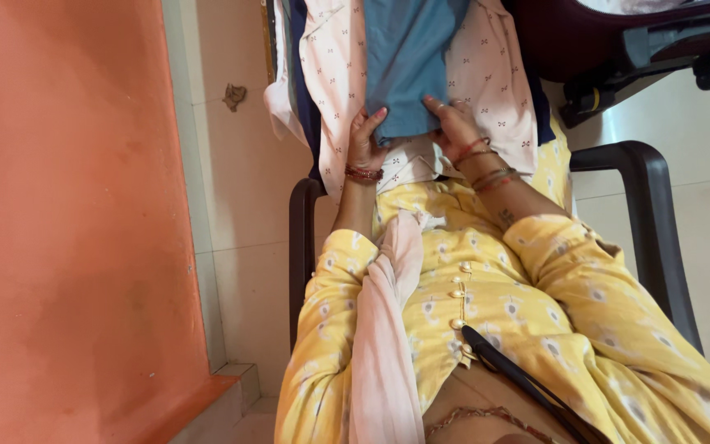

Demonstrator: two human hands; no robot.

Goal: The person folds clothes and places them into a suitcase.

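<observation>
Beside an orange wall, left hand (365, 140) and right hand (452, 123) both grip the near edge of a folded blue cloth (408, 62), which stretches away.

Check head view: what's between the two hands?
The blue cloth's lower edge spans it. Left hand and right hand grip its corners, over a pink patterned garment.

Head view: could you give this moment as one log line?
left hand grips folded blue cloth | right hand grips it | pink patterned fabric beneath
</observation>
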